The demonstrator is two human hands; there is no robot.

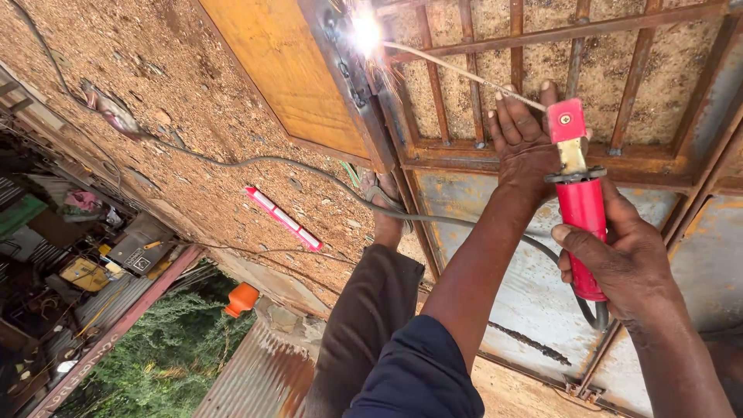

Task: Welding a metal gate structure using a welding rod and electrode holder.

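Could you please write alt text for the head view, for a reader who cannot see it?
The right hand holds a red electrode holder whose welding rod sparks at a rusty metal gate frame lying on gravel; the left hand steadies the rod.

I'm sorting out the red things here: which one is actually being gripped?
The red electrode holder, gripped by the right hand. The red-and-white packet lies loose on the ground.

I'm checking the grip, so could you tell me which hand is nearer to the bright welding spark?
Left. The left hand rests on the metal frame, steadying the welding rod closer to the spark. The right hand grips the red electrode holder, lower down and farther away.
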